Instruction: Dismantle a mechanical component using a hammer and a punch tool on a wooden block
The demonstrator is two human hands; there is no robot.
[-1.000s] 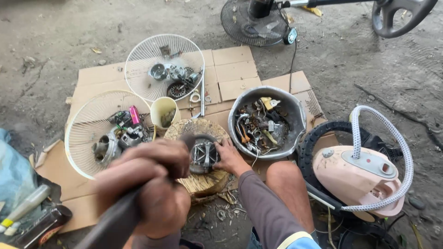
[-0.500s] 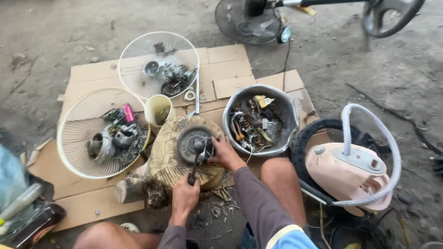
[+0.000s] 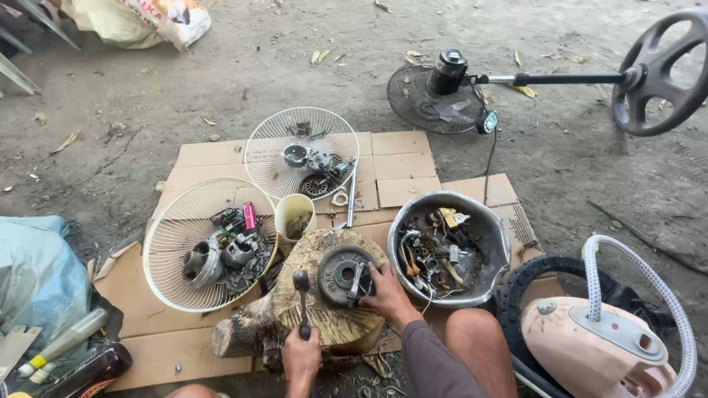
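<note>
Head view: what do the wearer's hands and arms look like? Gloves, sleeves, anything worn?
Both hands are bare: no gloves, rings or watch visible. The left hand shows only to the wrist at the frame's bottom edge, with no sleeve in sight. The right hand leads into a bare forearm. The fingers look grimy, though that is hard to confirm.

Ground: bare grey dirt floor [image 3: 221,81] with flattened brown cardboard sheets [image 3: 413,158] laid on it.
Under the fingers: rough wooden stump [image 3: 295,313], standing on the cardboard.
Left of the fingers: two white wire fan guards [image 3: 173,254], [image 3: 269,151] full of parts.
Right of the fingers: dented metal bowl [image 3: 487,236]; pink appliance [image 3: 597,350].
Beyond the fingers: black standing fan [image 3: 435,96] lying on the dirt.
</note>
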